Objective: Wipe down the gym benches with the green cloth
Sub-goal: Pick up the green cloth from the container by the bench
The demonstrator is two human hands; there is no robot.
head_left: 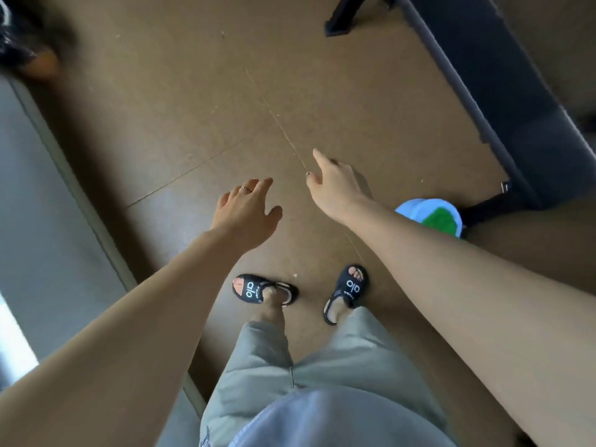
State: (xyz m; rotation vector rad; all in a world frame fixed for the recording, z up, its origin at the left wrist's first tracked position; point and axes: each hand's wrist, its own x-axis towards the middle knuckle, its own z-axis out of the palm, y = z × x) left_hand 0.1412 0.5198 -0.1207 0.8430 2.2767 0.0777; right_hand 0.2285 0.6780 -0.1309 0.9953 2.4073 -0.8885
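Hands — left hand (246, 210), right hand (335, 185) — both empty, fingers loose; one green cloth (441, 218), one bench (503, 91).

Person wore baggy grey-green trousers (322, 375), black open-toe slide sandals (350, 290) with white "alo" lettering below the cuffs, bare forearms, thin ring (246, 188) above the sandals.

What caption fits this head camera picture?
Both hands, left and right, empty above the floor; green cloth waits beside the dark bench.
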